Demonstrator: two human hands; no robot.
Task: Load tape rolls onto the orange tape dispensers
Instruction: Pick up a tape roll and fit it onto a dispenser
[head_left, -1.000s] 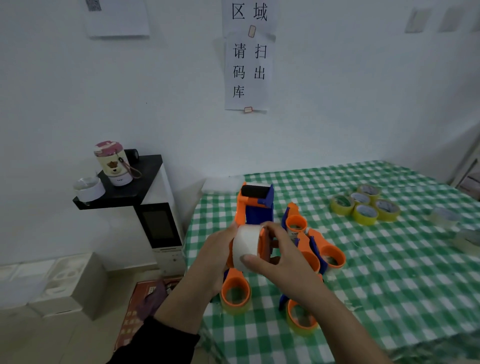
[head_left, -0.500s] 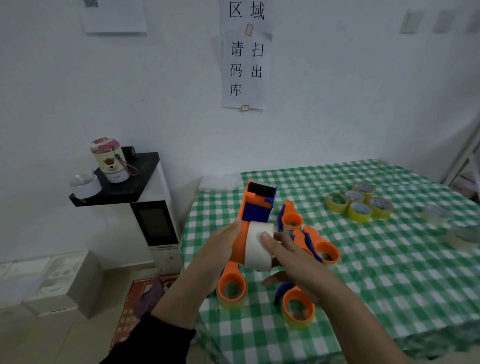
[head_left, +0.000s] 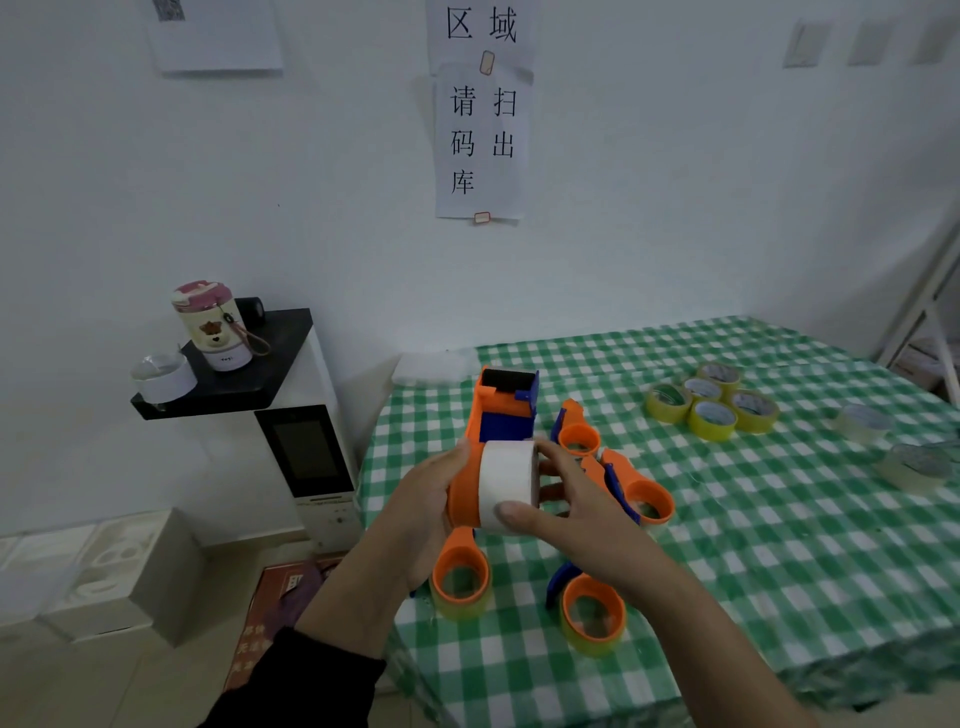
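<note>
A white tape roll (head_left: 506, 486) sits against the round side of an orange dispenser (head_left: 464, 499). Both are held in the air above the near left corner of the desk (head_left: 779, 545). The left hand (head_left: 426, 514) grips the dispenser's orange body from the left, fingers curled round it. The right hand (head_left: 571, 509) pinches the roll from the right, thumb on its near rim and fingers spread behind its far side. So the roll lies between the two hands, touching the right thumb and pressed to the dispenser. Whether it is fully seated on the hub cannot be told.

The step appears to be pushing the roll home. It would go best with the roll kept square to the hub, pressure even across the spread fingers, and the left hand bracing against the push. The dispenser's blue and black cutter end points away from the person.

Below and just beyond the hands, more orange dispensers (head_left: 461, 577) lie on the green checked cloth. Well to the right of the right hand sits a cluster of yellow tape rolls (head_left: 711, 405), with clear rolls (head_left: 862, 423) farther right.
</note>
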